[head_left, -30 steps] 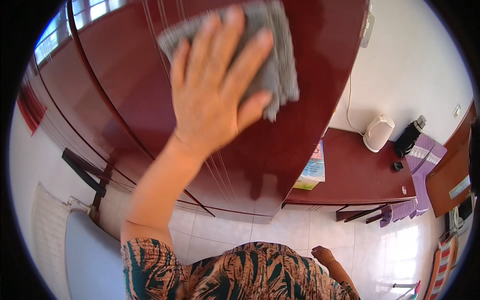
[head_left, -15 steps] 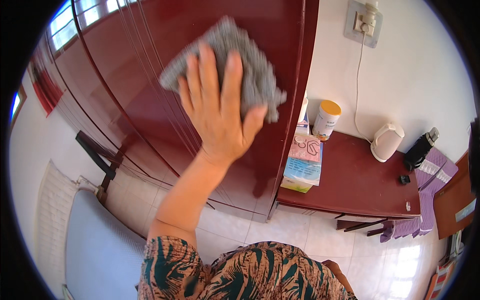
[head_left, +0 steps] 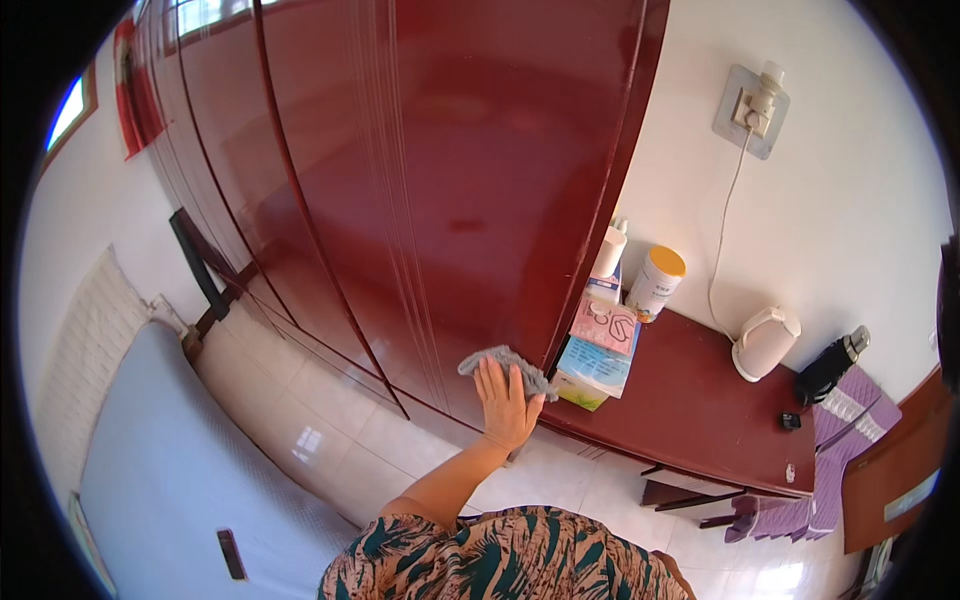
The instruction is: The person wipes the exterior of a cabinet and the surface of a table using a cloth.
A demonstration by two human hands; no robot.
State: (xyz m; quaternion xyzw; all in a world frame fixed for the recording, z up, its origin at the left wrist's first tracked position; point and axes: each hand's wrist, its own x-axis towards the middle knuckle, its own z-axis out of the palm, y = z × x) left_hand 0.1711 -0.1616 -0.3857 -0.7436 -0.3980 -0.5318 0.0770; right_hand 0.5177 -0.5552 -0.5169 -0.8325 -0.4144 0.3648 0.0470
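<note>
My left hand presses a grey cloth against the lower part of a glossy dark red wardrobe door. Its fingers lie spread over the cloth and the thumb points right, toward the door's right edge. Part of the cloth is hidden under the palm. Only a sliver of my right arm shows past the patterned shirt at the lower right; that hand is out of sight.
Right of the wardrobe, a dark red desk bears stacked boxes, a yellow-lidded canister, a white kettle and a black flask. A purple-covered chair stands beyond. A bed with a dark phone-like object lies left.
My left hand has slid down the door with the cloth, from its upper part to near its lower right corner. The view has shifted, showing more of the bed.
</note>
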